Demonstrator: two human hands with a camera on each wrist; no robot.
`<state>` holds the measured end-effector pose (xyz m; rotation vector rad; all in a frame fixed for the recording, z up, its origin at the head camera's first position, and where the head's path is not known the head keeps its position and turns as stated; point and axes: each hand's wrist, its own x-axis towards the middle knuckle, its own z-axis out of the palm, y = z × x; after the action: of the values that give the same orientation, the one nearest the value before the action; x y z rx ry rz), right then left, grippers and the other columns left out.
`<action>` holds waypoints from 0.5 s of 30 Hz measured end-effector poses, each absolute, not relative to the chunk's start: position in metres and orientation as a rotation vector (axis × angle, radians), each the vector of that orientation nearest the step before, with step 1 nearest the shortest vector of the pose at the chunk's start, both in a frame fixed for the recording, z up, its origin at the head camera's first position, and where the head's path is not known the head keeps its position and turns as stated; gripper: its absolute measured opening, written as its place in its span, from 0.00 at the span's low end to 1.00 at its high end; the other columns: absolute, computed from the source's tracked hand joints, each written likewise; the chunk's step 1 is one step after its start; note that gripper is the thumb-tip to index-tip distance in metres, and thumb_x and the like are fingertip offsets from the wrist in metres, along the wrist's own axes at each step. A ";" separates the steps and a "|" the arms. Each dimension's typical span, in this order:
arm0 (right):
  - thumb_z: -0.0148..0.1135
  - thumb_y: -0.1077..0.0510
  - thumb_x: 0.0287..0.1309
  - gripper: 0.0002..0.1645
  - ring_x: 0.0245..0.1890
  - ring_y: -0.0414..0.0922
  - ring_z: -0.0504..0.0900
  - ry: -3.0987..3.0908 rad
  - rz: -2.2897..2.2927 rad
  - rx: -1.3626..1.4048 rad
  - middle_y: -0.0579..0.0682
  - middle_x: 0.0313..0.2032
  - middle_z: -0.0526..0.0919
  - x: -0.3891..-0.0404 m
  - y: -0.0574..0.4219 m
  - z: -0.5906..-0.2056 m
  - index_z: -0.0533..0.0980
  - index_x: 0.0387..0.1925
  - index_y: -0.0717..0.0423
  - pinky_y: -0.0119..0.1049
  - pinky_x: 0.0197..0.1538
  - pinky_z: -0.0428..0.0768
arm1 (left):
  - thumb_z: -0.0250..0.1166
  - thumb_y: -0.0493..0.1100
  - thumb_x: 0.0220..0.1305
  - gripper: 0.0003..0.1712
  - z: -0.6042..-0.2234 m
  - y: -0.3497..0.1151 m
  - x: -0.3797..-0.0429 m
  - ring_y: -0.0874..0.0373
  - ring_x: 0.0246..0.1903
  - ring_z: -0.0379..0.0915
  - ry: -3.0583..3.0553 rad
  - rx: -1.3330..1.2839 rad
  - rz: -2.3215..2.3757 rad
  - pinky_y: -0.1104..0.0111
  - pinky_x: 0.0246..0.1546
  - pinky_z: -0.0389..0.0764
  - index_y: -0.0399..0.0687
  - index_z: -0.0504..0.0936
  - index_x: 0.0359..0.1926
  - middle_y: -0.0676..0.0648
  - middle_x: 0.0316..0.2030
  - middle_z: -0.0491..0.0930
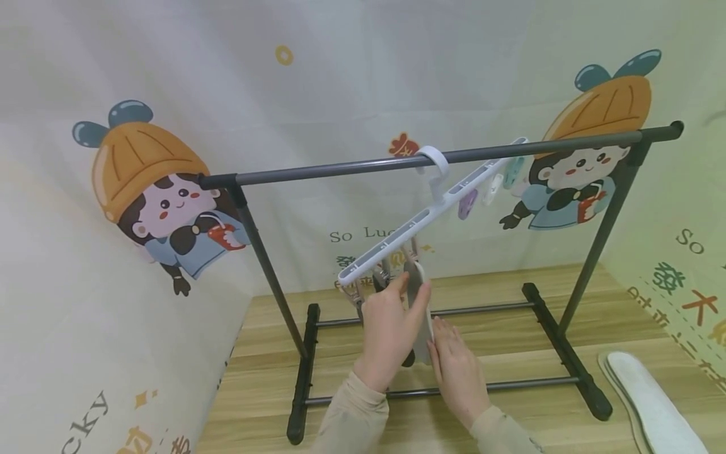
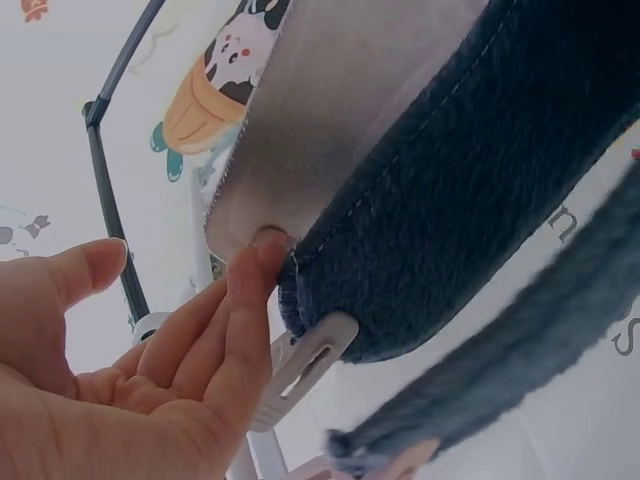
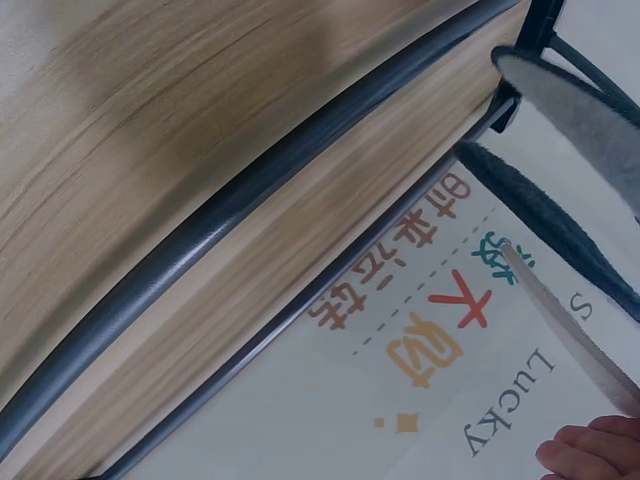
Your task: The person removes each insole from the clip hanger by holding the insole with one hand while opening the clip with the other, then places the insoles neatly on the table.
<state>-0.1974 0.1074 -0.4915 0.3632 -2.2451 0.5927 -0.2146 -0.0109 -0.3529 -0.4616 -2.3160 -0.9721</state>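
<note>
A light insole (image 1: 421, 340) hangs below the left half of a white clip hanger (image 1: 391, 243). My right hand (image 1: 459, 378) pinches its lower part between thumb and fingers. Up at its top end is my left hand (image 1: 388, 328). In the left wrist view, the fingertips touch the light insole (image 2: 290, 150) beside a dark blue one, while the thumb stands apart. A grey clip (image 2: 312, 365) grips the end of that dark blue insole (image 2: 420, 200). Another dark insole (image 2: 510, 350) hangs alongside. The right wrist view shows the light insole (image 3: 565, 320) right by my curled fingers.
The hanger hooks over the bar (image 1: 340, 169) of a dark metal rack standing on a wood-grain surface (image 1: 261, 378). Purple (image 1: 467, 203), white (image 1: 493, 189) and teal (image 1: 514, 171) clips hang on its right half. More insoles (image 1: 652, 403) lie at the right. Printed cloth backs the rack.
</note>
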 end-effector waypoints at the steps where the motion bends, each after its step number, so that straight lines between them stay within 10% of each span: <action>1: 0.67 0.66 0.57 0.24 0.53 0.60 0.82 -2.245 0.589 0.360 0.66 0.54 0.81 -0.197 0.107 -0.491 0.75 0.55 0.71 0.53 0.58 0.77 | 0.63 0.52 0.67 0.24 -0.352 -0.011 -0.216 0.45 0.36 0.87 -2.313 -0.460 -0.964 0.55 0.39 0.85 0.32 0.84 0.47 0.37 0.37 0.88; 9: 0.67 0.66 0.57 0.24 0.54 0.60 0.82 -2.242 0.575 0.350 0.66 0.54 0.81 -0.194 0.106 -0.489 0.75 0.55 0.72 0.53 0.58 0.77 | 0.62 0.53 0.68 0.21 -0.345 -0.009 -0.229 0.47 0.25 0.84 -2.341 -0.429 -0.901 0.59 0.27 0.81 0.37 0.86 0.40 0.39 0.30 0.88; 15: 0.67 0.64 0.57 0.24 0.54 0.60 0.82 -2.259 0.560 0.335 0.67 0.54 0.81 -0.193 0.107 -0.489 0.76 0.54 0.71 0.53 0.58 0.77 | 0.62 0.54 0.68 0.22 -0.341 -0.005 -0.239 0.60 0.13 0.63 -2.379 -0.396 -0.874 0.71 0.16 0.63 0.37 0.86 0.40 0.45 0.18 0.81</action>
<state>-0.1931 0.1068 -0.4887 0.3352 -2.2588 0.5597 -0.2389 -0.0050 -0.3415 -0.3964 -2.3791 -0.8740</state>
